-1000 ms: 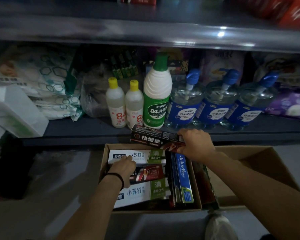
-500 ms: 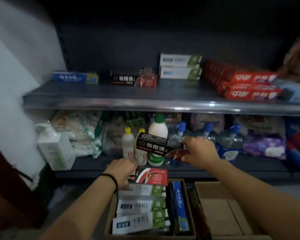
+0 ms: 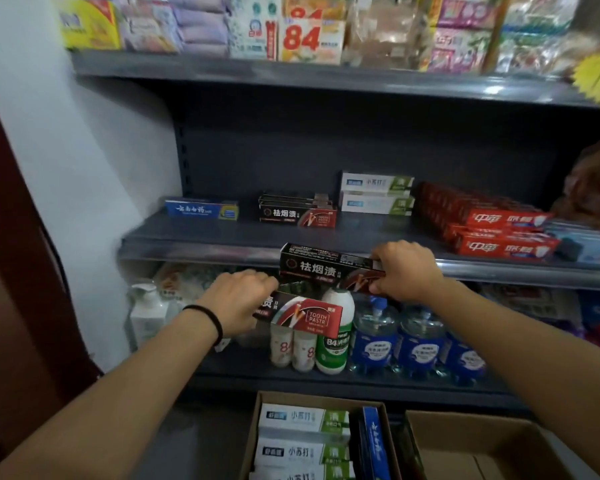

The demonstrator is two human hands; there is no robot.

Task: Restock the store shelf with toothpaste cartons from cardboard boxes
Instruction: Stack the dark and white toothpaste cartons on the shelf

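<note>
We are lifting two black toothpaste cartons, left hand (image 3: 238,301) gripping one (image 3: 302,315), right hand (image 3: 404,270) gripping the other (image 3: 321,266), near the shelf's (image 3: 201,237) edge, likely needing placement beside the far black stack (image 3: 297,211).

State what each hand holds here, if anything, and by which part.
The left hand grips a black-and-red toothpaste carton by its left end. The right hand grips a second matching carton by its right end.
</note>
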